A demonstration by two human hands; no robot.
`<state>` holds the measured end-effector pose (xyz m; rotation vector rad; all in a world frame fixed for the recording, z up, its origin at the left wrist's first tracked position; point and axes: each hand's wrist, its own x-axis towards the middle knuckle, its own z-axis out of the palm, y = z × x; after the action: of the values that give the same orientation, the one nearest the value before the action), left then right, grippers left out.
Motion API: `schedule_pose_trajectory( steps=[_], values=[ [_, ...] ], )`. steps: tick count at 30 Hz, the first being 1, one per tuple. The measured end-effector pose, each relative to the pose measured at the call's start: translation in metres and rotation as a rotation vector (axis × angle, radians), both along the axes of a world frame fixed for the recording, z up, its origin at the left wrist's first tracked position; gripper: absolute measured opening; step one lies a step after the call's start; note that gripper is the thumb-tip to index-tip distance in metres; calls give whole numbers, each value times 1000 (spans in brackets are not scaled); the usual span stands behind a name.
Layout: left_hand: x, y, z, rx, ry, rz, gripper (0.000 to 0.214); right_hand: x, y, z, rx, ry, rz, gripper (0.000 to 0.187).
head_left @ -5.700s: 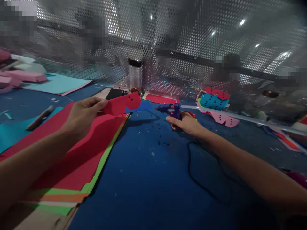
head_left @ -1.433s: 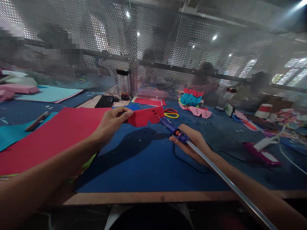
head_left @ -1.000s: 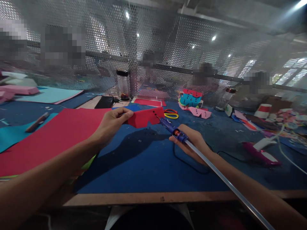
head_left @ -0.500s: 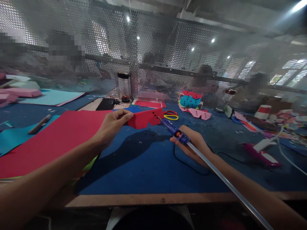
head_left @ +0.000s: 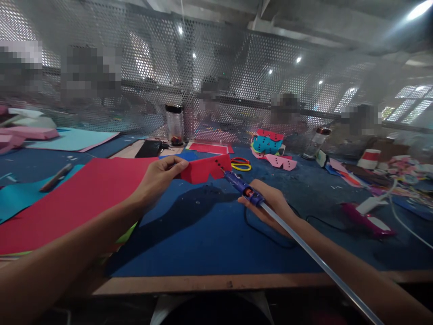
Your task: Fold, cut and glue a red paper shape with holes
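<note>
Between the thumb and fingers of my left hand [head_left: 165,174] is a red paper piece [head_left: 201,170], raised above the blue table mat [head_left: 189,253]. It has a notched lower edge and a few black dots near its right end. My right hand [head_left: 270,201] is closed around a blue hot glue gun [head_left: 238,183], with a long clear glue stick [head_left: 304,246] running out of its back. The gun's nozzle is at the dotted end of the paper; whether it touches cannot be made out. Behind the paper lie scissors [head_left: 241,167] with yellow and red handles.
Large red sheets [head_left: 84,194] and a utility knife [head_left: 56,178] lie to the left. Dotted paper pieces [head_left: 269,143] and a pink one [head_left: 281,161] sit at the back. A purple power strip [head_left: 367,221] with cables is at right. A jar [head_left: 174,125] stands by the perforated metal screen [head_left: 230,58].
The glue gun's nozzle has shifted slightly left and down along the dotted end of the red paper. My left hand holds the paper in nearly the same place.
</note>
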<state>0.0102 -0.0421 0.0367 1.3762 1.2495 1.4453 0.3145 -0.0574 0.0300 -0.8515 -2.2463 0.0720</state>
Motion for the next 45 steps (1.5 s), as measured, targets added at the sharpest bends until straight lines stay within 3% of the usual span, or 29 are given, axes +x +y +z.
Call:
schedule_pose_trajectory(
  steps=[8,15,21,35,45],
  values=[
    [-1,2,-2,20,22,-1,30,1,1,-1,-16,8,-2,23],
    [0,1,-2,44,-4,-36,30,0,-8,7,-183,127,0,22],
    [0,1,-2,85,104,5,28,1,-9,8,-265,263,-22,24],
    [0,3,-3,97,112,-28,23,-9,-12,4,-228,49,33,23],
    [-1,3,-2,115,91,-77,24,-40,-3,3,-148,16,125,18]
  ],
)
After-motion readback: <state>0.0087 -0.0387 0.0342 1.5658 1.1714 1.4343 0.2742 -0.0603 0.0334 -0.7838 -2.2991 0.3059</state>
